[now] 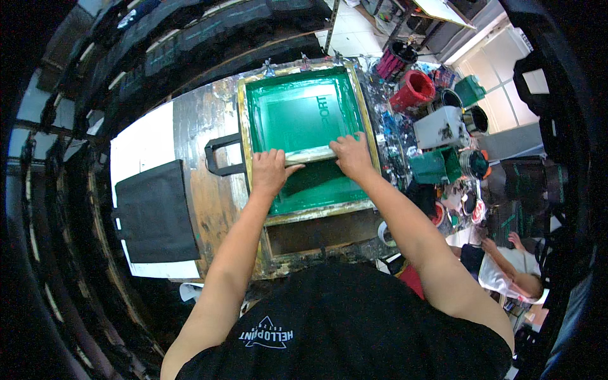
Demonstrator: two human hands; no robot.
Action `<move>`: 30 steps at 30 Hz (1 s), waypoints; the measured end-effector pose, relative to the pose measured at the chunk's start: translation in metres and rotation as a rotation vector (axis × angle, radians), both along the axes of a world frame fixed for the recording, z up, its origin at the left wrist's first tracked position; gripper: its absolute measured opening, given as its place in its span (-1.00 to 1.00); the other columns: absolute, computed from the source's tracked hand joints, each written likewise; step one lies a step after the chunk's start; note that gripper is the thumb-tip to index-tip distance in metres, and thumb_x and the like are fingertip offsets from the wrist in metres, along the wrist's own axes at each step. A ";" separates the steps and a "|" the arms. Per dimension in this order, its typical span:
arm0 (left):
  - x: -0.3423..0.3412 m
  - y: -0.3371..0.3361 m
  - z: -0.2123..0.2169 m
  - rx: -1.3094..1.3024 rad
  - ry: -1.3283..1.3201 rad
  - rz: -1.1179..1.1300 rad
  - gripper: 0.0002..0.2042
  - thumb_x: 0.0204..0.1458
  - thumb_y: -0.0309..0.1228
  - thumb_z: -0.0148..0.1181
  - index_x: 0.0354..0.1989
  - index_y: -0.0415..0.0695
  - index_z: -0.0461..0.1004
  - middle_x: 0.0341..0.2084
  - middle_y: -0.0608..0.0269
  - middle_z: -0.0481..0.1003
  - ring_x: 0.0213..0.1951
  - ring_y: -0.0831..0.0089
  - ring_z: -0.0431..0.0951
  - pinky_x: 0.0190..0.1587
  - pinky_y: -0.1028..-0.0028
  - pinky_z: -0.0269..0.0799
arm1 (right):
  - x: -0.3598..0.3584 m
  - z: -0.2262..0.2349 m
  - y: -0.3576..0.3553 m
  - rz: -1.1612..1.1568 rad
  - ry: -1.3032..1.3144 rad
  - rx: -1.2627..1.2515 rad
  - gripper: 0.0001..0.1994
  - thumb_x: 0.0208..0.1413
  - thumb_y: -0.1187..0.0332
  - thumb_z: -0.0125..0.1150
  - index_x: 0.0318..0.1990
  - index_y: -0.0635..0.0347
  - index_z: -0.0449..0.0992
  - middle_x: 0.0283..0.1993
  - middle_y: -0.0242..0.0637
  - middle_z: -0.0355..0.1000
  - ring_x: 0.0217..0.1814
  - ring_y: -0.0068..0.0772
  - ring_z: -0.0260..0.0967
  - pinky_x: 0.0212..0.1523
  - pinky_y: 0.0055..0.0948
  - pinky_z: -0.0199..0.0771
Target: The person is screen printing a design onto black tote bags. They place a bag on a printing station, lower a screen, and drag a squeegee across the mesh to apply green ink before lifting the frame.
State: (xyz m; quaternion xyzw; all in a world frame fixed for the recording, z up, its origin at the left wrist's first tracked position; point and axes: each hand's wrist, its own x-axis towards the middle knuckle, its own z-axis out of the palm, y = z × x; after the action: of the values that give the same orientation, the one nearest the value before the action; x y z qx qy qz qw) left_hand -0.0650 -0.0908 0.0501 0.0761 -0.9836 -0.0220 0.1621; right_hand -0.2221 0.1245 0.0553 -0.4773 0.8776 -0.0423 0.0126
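Observation:
A squeegee (310,154) with a pale, ink-smeared grip lies crosswise inside a screen printing frame (246,114). My left hand (270,171) is wrapped round its left end, and my right hand (352,156) grips its right end. Green ink (285,120) coats the mesh above and below the squeegee, with some lettering showing through at the upper right. From under the frame's left side sticks out a black bag handle (218,171); whatever else lies beneath the frame is hidden.
Left on the table, a flat black bag (155,212) lies over white sheets (149,139). Clamps (304,61) line the frame's far edge. To the right stand a red bucket (411,90), a grey container (437,126) and a green tub (434,166). Another person (510,269) is at lower right.

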 end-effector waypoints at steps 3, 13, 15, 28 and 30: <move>0.037 0.027 -0.004 -0.010 0.024 -0.016 -0.43 -0.10 0.25 0.34 -0.48 -0.10 0.44 -0.53 0.24 0.42 -0.42 0.22 0.47 -0.22 0.25 0.28 | 0.044 0.002 0.029 -0.030 -0.014 0.008 -0.64 -0.13 0.38 0.45 -0.10 -0.03 0.56 -0.17 -0.34 0.52 0.04 -0.21 0.48 0.21 0.11 0.20; 0.088 0.066 0.005 0.004 0.030 -0.040 -0.45 -0.02 0.23 0.29 -0.42 -0.10 0.51 -0.45 0.20 0.49 -0.32 0.21 0.52 -0.05 0.15 0.28 | 0.095 0.004 0.069 -0.076 -0.020 -0.016 -0.63 -0.15 0.41 0.45 -0.10 -0.03 0.55 -0.16 -0.31 0.52 0.05 -0.18 0.47 0.23 0.08 0.21; 0.091 0.066 0.003 -0.011 -0.014 -0.052 -0.45 0.00 0.25 0.27 -0.40 -0.10 0.52 -0.44 0.20 0.51 -0.31 0.21 0.53 -0.03 0.13 0.28 | 0.098 0.000 0.071 -0.073 0.000 0.012 -0.62 -0.14 0.41 0.45 -0.09 -0.03 0.55 -0.16 -0.31 0.52 0.05 -0.18 0.47 0.24 0.06 0.20; 0.084 0.063 0.014 0.032 -0.110 -0.012 -0.41 0.05 0.30 0.18 -0.35 -0.09 0.56 -0.38 0.18 0.56 -0.31 0.18 0.56 -0.02 0.14 0.24 | 0.108 0.042 0.059 -0.104 -0.007 0.242 -0.54 0.09 0.17 0.37 0.15 -0.04 0.47 0.03 -0.30 0.49 0.22 -0.18 0.38 0.31 0.18 0.15; 0.082 0.063 0.017 0.055 -0.152 -0.004 -0.39 0.05 0.32 0.17 -0.31 -0.10 0.56 -0.35 0.16 0.57 -0.28 0.18 0.55 -0.01 0.14 0.24 | 0.111 0.043 0.054 -0.061 0.065 0.150 -0.53 0.11 0.16 0.35 0.18 -0.04 0.46 0.03 -0.31 0.48 0.21 -0.19 0.37 0.30 0.17 0.17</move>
State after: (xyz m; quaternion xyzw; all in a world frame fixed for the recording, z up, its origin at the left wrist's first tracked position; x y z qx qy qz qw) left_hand 0.0165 -0.0280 0.0672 0.0800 -0.9922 -0.0435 0.0848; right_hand -0.1113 0.1787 0.0986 -0.4493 0.8923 0.0386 0.0186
